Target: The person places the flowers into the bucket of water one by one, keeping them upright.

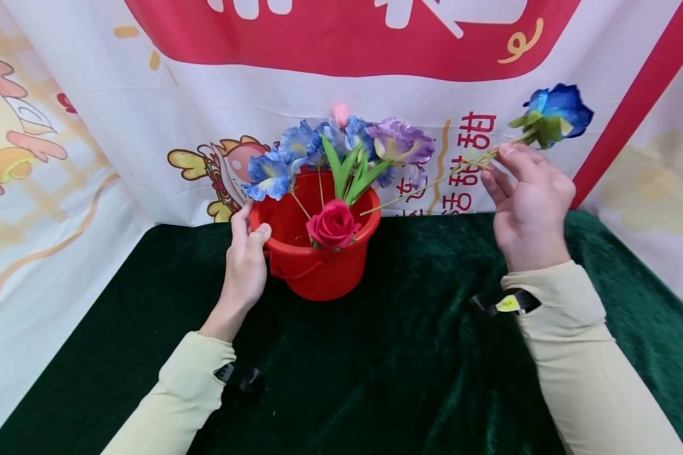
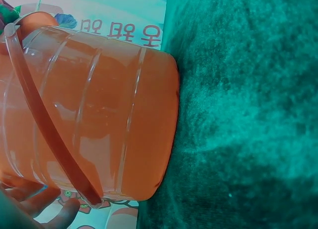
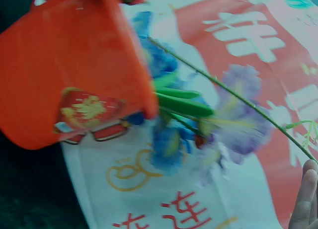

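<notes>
A red bucket (image 1: 324, 278) stands on the green cloth with artificial flowers in it. My left hand (image 1: 246, 256) grips its rim from the left, thumb at the front; the left wrist view shows the bucket's side (image 2: 109, 110) and handle (image 2: 49, 129). Out to the right, my right hand (image 1: 532, 202) pinches the stem of a blue artificial rose (image 1: 563, 114). That stem (image 3: 223, 87) slants down, its lower end over the bucket's right rim. A dark pink rose (image 1: 333, 224) leans at the front rim, with blue irises (image 1: 301, 145) and a purple iris (image 1: 403, 140) behind.
Green velvet cloth (image 1: 375, 379) covers the table. Close behind the bucket hangs a white printed backdrop (image 1: 216, 101) with red lettering and cartoon figures. A pink tulip bud (image 1: 340, 114) rises at the back of the bunch.
</notes>
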`<move>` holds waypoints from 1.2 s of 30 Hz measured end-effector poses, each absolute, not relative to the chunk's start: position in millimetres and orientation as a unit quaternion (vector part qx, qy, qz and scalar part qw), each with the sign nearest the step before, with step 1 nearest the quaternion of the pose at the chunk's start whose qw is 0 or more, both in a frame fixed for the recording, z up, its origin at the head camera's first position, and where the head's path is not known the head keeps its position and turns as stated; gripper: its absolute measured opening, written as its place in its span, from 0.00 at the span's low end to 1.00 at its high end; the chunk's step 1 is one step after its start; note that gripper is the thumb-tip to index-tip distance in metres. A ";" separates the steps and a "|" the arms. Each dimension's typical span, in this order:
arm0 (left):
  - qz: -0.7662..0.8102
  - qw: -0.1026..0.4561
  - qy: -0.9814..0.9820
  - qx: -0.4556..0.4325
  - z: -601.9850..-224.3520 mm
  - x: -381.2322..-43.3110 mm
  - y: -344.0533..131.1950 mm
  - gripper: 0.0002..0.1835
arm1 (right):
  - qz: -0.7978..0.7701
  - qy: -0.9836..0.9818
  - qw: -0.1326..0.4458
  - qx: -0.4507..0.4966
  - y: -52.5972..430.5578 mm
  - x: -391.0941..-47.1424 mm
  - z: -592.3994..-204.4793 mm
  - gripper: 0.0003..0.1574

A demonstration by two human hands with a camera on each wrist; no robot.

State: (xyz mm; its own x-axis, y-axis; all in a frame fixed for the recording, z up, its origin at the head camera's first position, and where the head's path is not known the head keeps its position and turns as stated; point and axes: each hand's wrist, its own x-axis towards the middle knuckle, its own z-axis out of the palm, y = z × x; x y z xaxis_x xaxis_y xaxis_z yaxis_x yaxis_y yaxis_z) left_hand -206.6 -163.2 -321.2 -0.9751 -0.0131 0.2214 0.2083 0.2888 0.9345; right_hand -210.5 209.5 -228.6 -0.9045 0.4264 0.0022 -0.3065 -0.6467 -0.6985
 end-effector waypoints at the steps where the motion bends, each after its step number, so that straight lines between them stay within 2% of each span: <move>1: -0.594 0.092 -0.797 -0.062 -321.2 -206.6 -163.2 0.34 | 0.900 -0.375 0.211 -0.073 204.7 -211.3 -230.1 0.17; 8: -0.594 0.092 -0.797 -0.062 -321.2 -206.5 -165.1 0.34 | 0.845 -0.466 0.261 -0.014 146.7 -218.8 -247.5 0.06; 12: -0.593 0.092 -0.797 -0.060 -321.0 -205.8 -166.8 0.34 | 0.767 -0.573 0.288 0.033 113.9 -222.3 -263.0 0.04; 17: -0.593 0.093 -0.797 -0.060 -321.0 -206.1 -165.4 0.34 | 0.685 -0.653 0.310 0.090 93.9 -219.4 -282.2 0.08; 24: -0.590 0.093 -0.800 -0.058 -321.1 -207.3 -163.3 0.34 | 0.643 -0.693 0.312 0.092 86.6 -218.6 -308.1 0.08; 29: -0.587 0.097 -0.802 -0.053 -321.3 -206.9 -164.2 0.34 | 0.614 -0.725 0.302 0.081 90.1 -214.8 -309.9 0.12; 36: -0.589 0.094 -0.801 -0.050 -321.4 -208.5 -162.4 0.34 | 0.585 -0.772 0.247 0.032 130.6 -205.5 -310.4 0.08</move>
